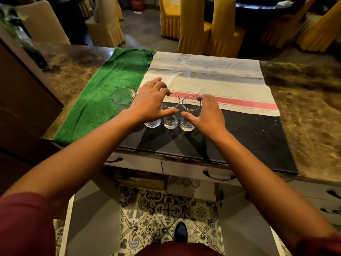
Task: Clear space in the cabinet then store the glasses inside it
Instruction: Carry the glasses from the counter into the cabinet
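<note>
Two clear glasses stand side by side on the black mat (249, 137). My left hand (149, 106) curls round the left glass (170, 122), thumb on its near side and fingers over its far rim. In the same way my right hand (206, 113) curls round the right glass (187, 125), with the forefinger at the rim. The base of a textured glass (151, 124) shows under my left wrist. Another glass (122, 97) stands on the green towel (103, 93). Below the counter the cabinet (184, 189) is open, with some glassware dimly visible inside.
A white cloth with a pink stripe (212, 80) lies behind the glasses on the marble counter (304, 111). Both cabinet doors (94, 218) swing out toward me on either side of my foot (180, 231). Drawers with handles (217, 175) sit under the counter's edge. Covered chairs stand beyond.
</note>
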Demonstrator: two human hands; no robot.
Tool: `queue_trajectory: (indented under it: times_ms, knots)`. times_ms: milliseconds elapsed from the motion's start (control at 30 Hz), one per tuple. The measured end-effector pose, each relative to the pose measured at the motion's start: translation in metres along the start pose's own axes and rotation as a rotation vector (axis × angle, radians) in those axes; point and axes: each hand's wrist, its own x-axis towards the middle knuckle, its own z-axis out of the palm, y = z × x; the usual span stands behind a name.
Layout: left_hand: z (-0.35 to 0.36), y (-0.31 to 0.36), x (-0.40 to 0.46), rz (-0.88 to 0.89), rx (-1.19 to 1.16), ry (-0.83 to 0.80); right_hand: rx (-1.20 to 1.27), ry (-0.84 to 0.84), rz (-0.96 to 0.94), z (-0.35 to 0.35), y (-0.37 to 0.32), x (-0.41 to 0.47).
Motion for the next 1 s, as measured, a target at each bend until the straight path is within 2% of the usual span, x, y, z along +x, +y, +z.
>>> queue_trajectory:
  times_ms: [333, 500, 700, 1000]
  knots:
    - [-0.002, 0.005, -0.002, -0.016, -0.029, -0.001, 0.02, -0.035, 0.106, -0.003, -0.012, 0.001]
    - [-0.001, 0.006, -0.006, 0.008, -0.049, 0.051, 0.015, -0.034, 0.112, -0.011, -0.018, 0.002]
    - [-0.007, 0.012, -0.018, 0.006, -0.164, 0.158, 0.036, 0.026, 0.106, -0.032, -0.03, 0.002]
    - [-0.056, 0.021, -0.035, 0.055, -0.407, 0.273, 0.091, 0.102, 0.069, -0.065, -0.055, -0.024]
